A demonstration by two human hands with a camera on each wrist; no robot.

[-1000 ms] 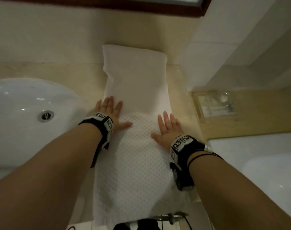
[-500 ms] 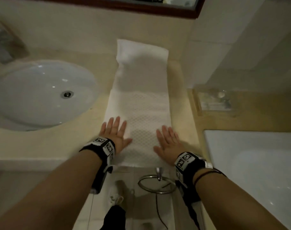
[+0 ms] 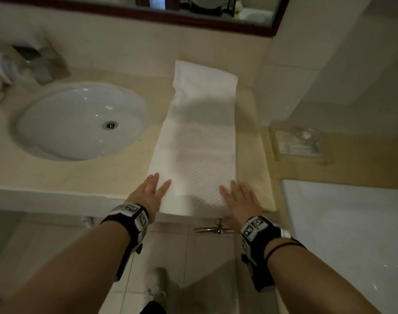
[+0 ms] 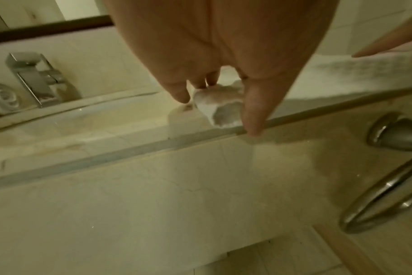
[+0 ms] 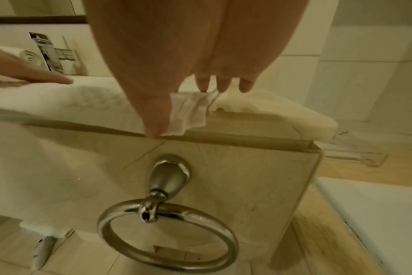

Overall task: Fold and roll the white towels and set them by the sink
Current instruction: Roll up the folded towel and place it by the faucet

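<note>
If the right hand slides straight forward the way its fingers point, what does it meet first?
Only more of the white towel under the right hand. The first real obstacle seems the back wall, where the towel's far end climbs; depth is uncertain.

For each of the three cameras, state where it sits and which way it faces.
Head: above, looking down at the towel and sink; both forearms, left hand, right hand.
Left wrist: under the left palm, facing along the fingers toward the faucet.
Right wrist: under the right palm, facing the counter front and towel ring.
Shared: towel, ring.
</note>
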